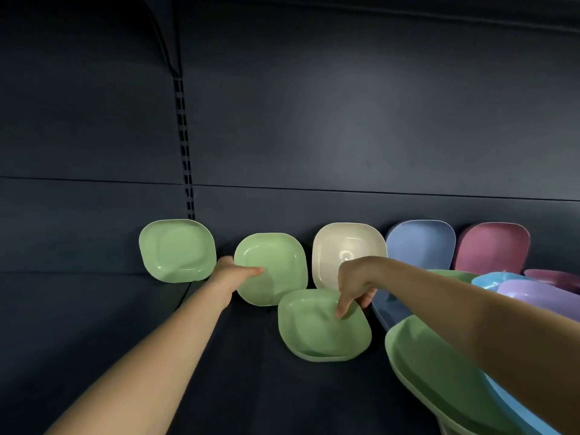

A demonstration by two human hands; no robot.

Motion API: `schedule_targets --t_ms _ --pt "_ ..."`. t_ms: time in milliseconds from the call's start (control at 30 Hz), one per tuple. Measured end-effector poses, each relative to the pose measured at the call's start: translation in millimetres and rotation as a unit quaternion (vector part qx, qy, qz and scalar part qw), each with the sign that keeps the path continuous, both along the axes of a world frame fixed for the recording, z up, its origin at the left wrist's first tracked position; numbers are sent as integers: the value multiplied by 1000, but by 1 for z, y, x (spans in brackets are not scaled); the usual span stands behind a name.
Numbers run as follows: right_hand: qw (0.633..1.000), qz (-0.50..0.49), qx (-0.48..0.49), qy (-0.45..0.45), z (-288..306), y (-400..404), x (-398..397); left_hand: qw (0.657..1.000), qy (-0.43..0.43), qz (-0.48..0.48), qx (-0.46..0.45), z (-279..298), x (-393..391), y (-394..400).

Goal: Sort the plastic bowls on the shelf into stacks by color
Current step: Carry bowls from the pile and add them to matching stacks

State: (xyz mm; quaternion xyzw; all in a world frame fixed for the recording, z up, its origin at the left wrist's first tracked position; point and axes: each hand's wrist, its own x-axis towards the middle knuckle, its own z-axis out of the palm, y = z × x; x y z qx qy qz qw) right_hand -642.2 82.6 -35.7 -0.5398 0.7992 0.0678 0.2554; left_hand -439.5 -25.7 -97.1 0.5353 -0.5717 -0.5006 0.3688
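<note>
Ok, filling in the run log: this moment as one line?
left hand grips leaning green bowl | right hand pinches flat green bowl | greens not yet stacked

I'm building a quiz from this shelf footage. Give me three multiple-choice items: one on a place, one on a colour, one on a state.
1. Where does the cream bowl stand?
A. Leaning against the back wall, between a green and a blue bowl
B. Flat at the shelf's front edge
C. Inside the lilac bowl

2. What colour is the bowl in the left hand?
A. Blue
B. Green
C. Maroon

3. How does the right hand meet the front green bowl?
A. Hovers clear of it
B. Pinches its rim
C. Lies flat beneath it

Answers: 1 A, it leans between the held green bowl and the blue bowl. 2 B, the thumb lies on green plastic. 3 B, fingers curl over its far edge.
</note>
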Motion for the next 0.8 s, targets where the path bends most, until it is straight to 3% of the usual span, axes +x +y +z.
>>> schedule_targets --t_ms 167,433,600,800 --pt "999 -1 -2 -38 -9 -3 5 999 10 44 -31 6 11 10" --pt "980 -22 -70 -186 18 11 26 990 91 68 -89 27 60 42" --pt "955 -25 -119 -270 43 18 78 985 110 88 -102 48 132 58" --pt "913 -25 -175 -367 62 19 195 983 95 113 -105 65 272 81"
